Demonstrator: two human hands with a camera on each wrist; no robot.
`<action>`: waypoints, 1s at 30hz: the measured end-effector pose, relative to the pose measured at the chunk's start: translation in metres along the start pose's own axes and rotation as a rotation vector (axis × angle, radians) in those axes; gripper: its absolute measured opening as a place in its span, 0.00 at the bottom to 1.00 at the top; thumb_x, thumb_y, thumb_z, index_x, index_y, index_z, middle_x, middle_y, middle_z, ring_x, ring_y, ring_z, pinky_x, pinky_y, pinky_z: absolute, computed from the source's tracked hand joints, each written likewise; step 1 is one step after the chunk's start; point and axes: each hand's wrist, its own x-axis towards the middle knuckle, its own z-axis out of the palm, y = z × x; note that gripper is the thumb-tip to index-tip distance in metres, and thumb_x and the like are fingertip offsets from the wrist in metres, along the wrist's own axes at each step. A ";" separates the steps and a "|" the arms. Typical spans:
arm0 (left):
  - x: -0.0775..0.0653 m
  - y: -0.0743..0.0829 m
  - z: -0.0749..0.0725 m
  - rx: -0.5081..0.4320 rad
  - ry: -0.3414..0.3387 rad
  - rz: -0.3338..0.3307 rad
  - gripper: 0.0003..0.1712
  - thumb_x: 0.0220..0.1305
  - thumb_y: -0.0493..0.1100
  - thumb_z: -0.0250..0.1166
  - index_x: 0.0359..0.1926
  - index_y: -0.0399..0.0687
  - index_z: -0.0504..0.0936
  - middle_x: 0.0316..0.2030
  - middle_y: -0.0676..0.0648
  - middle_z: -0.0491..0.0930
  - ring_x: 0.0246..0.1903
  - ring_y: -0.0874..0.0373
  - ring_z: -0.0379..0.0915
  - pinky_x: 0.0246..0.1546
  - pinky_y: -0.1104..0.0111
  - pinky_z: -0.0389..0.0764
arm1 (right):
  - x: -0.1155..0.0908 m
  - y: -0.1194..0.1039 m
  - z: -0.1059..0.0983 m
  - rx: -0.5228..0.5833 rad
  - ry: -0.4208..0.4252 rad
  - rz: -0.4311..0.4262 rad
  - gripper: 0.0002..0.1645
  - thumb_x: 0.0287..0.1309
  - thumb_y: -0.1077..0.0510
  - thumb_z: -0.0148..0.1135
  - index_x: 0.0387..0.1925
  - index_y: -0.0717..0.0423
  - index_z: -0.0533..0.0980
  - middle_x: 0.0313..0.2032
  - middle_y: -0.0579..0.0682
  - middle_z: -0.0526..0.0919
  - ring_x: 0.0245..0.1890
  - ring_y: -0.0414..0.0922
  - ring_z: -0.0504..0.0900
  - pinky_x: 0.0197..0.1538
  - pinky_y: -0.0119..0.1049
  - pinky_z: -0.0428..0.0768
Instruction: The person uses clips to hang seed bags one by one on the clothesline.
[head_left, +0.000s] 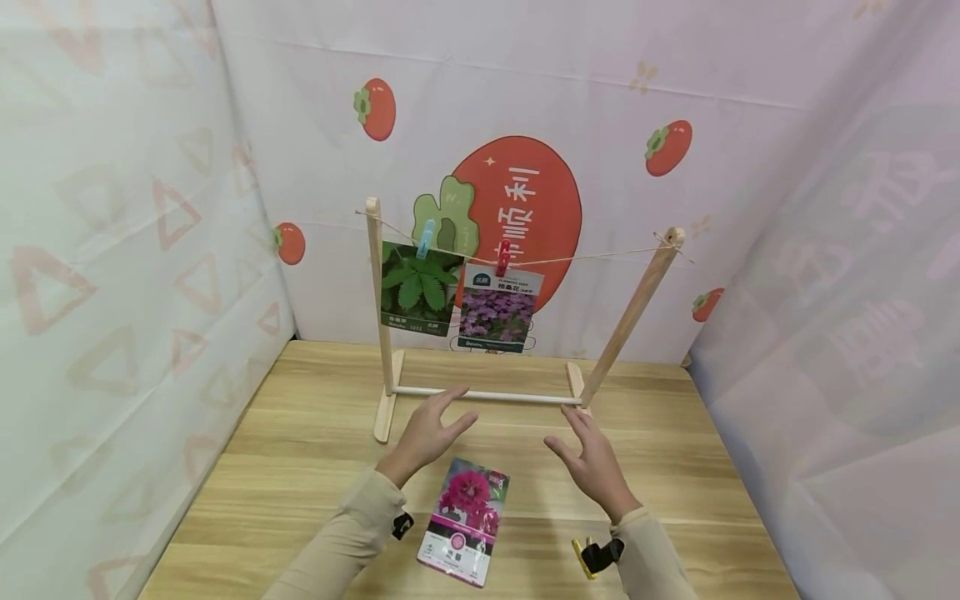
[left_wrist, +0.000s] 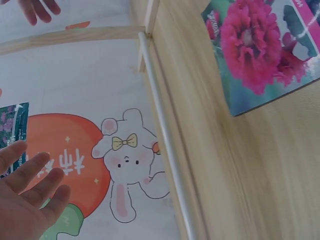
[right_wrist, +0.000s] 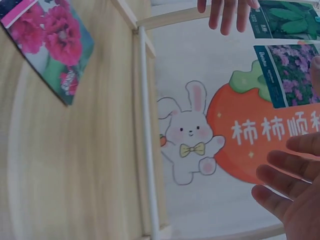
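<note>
Both hands hover over the table in front of a wooden frame (head_left: 633, 312), fingers extended and holding nothing. My left hand (head_left: 427, 429) is near the frame's white bottom rod (head_left: 495, 396); my right hand (head_left: 594, 462) is by the right post's foot. Below and between them lies a seed packet with magenta flowers (head_left: 463, 521), flat on the table. From the string (head_left: 592, 256) hang two packets: a green-leaf one (head_left: 417, 292) under a blue clothespin (head_left: 425, 239), and a purple-flower one (head_left: 498, 312) under a red clothespin (head_left: 503, 257). The right wrist view shows the right hand's spread fingers (right_wrist: 285, 172).
The wood-grain table (head_left: 300, 483) is bordered by printed cloth walls at the left, back and right. A large red persimmon print (head_left: 551, 192) is behind the string. The frame's left foot (head_left: 386, 417) and right foot stick out toward the front.
</note>
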 end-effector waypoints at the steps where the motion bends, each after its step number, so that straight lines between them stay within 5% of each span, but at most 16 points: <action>1: -0.001 -0.001 0.001 -0.004 0.001 -0.005 0.33 0.66 0.61 0.60 0.66 0.52 0.72 0.64 0.44 0.73 0.65 0.44 0.68 0.64 0.47 0.68 | -0.004 0.002 0.001 -0.002 0.000 0.009 0.37 0.62 0.50 0.64 0.65 0.67 0.67 0.60 0.67 0.74 0.61 0.66 0.73 0.58 0.63 0.73; 21: -0.014 -0.028 0.022 -0.033 -0.071 -0.110 0.35 0.65 0.63 0.60 0.66 0.48 0.72 0.65 0.42 0.73 0.66 0.43 0.67 0.66 0.47 0.66 | -0.045 0.023 0.022 -0.007 -0.086 0.218 0.37 0.63 0.47 0.63 0.65 0.67 0.67 0.61 0.67 0.72 0.61 0.66 0.73 0.59 0.63 0.72; 30: -0.017 -0.034 0.035 -0.072 -0.102 -0.146 0.33 0.66 0.55 0.63 0.66 0.45 0.71 0.65 0.40 0.72 0.66 0.40 0.66 0.65 0.45 0.66 | -0.062 0.033 0.030 -0.001 -0.105 0.276 0.39 0.63 0.44 0.62 0.64 0.69 0.67 0.61 0.67 0.73 0.60 0.64 0.74 0.59 0.60 0.73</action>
